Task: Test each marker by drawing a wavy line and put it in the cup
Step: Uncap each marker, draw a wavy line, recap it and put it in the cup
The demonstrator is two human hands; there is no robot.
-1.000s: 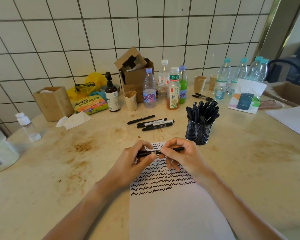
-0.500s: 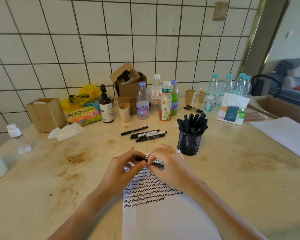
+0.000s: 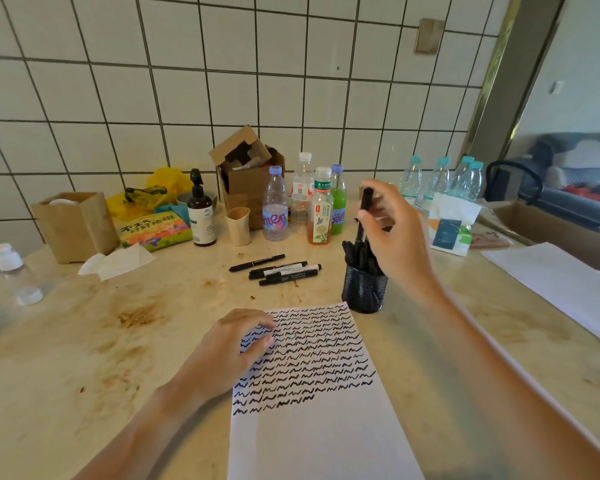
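Observation:
My right hand (image 3: 397,233) grips a black marker (image 3: 365,209) upright, its lower end among the markers standing in the black mesh cup (image 3: 363,289). My left hand (image 3: 234,348) rests with relaxed fingers on the upper left corner of the white paper (image 3: 321,434), which carries many rows of black wavy lines. Several loose black markers (image 3: 278,268) lie on the table beyond the paper, left of the cup.
Bottles (image 3: 321,209), a paper cup (image 3: 238,225), a pump bottle (image 3: 200,211), cardboard boxes (image 3: 248,181) and a snack bag stand along the tiled wall. Water bottles and a tissue pack (image 3: 451,226) sit at the back right. More white paper (image 3: 561,285) lies at right.
Both hands held the marker over the paper before. Now my right hand has lifted it alone up and right to the cup, and my left hand has dropped onto the paper.

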